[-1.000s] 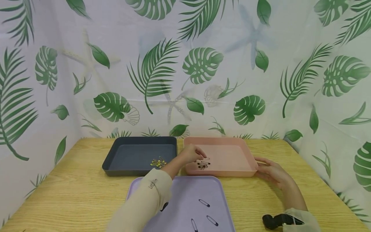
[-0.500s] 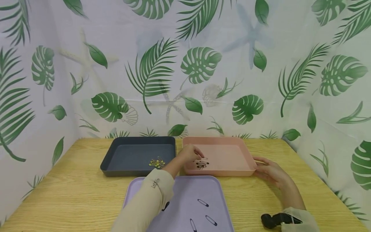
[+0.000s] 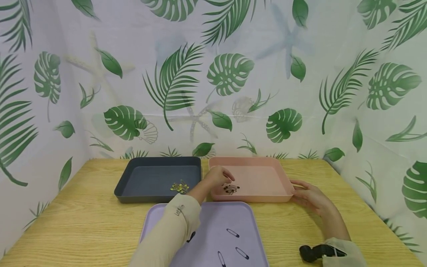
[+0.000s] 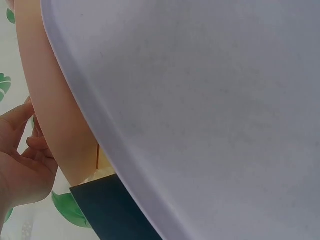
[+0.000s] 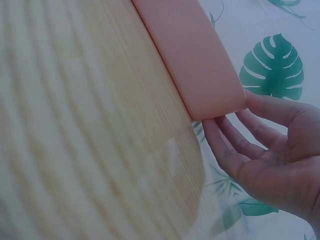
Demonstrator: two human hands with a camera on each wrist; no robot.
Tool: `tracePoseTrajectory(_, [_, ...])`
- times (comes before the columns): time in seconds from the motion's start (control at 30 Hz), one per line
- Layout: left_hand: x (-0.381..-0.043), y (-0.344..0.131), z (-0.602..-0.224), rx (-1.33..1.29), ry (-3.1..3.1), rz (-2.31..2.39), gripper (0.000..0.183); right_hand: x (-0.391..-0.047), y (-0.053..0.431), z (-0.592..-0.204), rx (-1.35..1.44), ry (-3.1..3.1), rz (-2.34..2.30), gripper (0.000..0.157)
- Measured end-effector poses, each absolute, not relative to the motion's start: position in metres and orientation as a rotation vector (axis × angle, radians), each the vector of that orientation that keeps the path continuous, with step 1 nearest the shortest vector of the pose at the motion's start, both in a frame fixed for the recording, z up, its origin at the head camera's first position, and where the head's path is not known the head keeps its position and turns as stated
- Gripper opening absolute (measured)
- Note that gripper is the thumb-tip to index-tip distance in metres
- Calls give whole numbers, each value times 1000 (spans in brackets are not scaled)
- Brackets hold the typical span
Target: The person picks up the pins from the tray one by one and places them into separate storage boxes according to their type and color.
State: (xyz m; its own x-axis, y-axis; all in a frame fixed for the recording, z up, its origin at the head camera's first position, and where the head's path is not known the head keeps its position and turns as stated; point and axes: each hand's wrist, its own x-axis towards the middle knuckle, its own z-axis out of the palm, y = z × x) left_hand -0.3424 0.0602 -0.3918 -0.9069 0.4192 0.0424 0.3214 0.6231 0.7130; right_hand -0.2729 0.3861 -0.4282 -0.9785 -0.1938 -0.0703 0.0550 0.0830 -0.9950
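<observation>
My left hand [image 3: 217,176] hangs over the left part of the pink tray [image 3: 263,198], fingers loosely bent, with no pin seen between them. Just below its fingertips lies a small pile of dark safety pins [image 3: 231,189]. My right hand [image 3: 310,198] touches the outside of that tray's right end with fairly straight fingers, and the right wrist view shows its fingertips against the pink wall [image 5: 200,75]. In front, a lilac tray [image 3: 230,209] carries safety pins, including one [image 3: 232,233] at its right. The left forearm hides part of it. The left wrist view shows left-hand fingers only partly.
Left of the pink tray stands a dark blue tray [image 3: 160,199] with a pile of gold-coloured safety pins [image 3: 180,187]. All trays are on a wooden table [image 3: 73,218]. A leaf-patterned cloth [image 3: 253,122] hangs behind and at the sides.
The safety pin at my left fingertips has been let go and now lies with the dark pile in the pink tray. Both hands stay nearly in place; the view has shifted slightly.
</observation>
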Motion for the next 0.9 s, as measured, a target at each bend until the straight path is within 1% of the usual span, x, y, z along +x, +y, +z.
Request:
tracePoseTrajectory(0.43, [-342,49,-392,737,2636,1237,9,-274,384,-427,-135,2141,-2027,58])
tracePoseTrajectory(0.6, [-325,47,-384,872,2599,1206,10,-274,384,-426,-130,2132,-2037,57])
tracePoseTrajectory(0.9, [-292,45,-380,999,2587,1105,11,-272,383,-426,-125,2159,-2016,61])
